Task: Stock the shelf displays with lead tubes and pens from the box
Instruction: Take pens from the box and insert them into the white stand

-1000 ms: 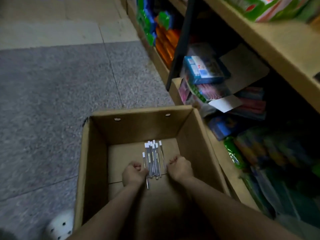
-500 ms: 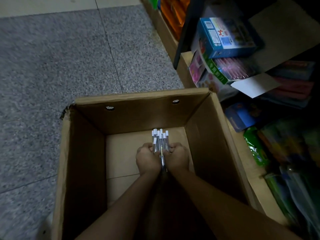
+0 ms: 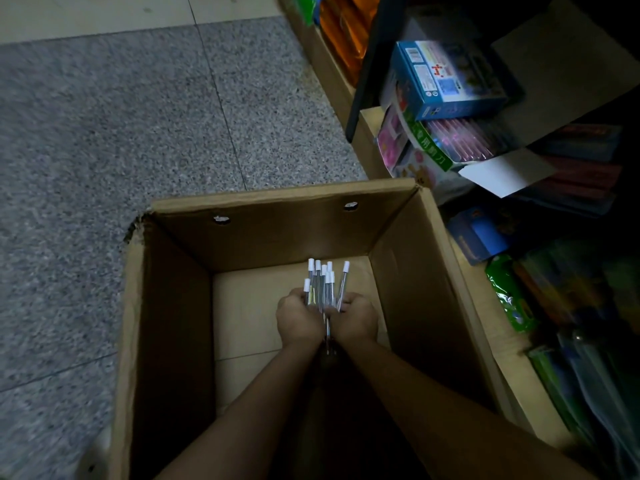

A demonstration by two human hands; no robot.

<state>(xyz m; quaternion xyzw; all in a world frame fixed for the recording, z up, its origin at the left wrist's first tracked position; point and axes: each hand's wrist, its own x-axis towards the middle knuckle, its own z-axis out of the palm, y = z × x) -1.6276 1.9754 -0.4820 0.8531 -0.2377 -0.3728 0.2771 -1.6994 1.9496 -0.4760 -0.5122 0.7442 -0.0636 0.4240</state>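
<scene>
Across the upper left, from nine to twelve o'clock, lies the grey speckled floor [image 3: 104, 133], with a paler strip along its far edge. At three o'clock stand the dim shelf displays [image 3: 346, 98], crowded with packaged goods; a blue carton [image 3: 450, 81] rests on pink and green packs near one o'clock, and a white flap [image 3: 502, 173] juts out below them. Filling the centre down to six o'clock sits the open cardboard box [image 3: 173, 323], its far wall pierced by two small holes. Both forearms reach down into it from six o'clock. Near the box bottom, the left hand [image 3: 299, 320] and the right hand [image 3: 356, 320] are pressed side by side, fingers curled, together gripping the bundle of lead tubes [image 3: 325, 285]. The clear tubes fan out toward twelve o'clock beyond the knuckles, each tipped with a white cap, and one leans off toward one o'clock. A few tube ends show between the wrists, pointing toward six o'clock.
</scene>
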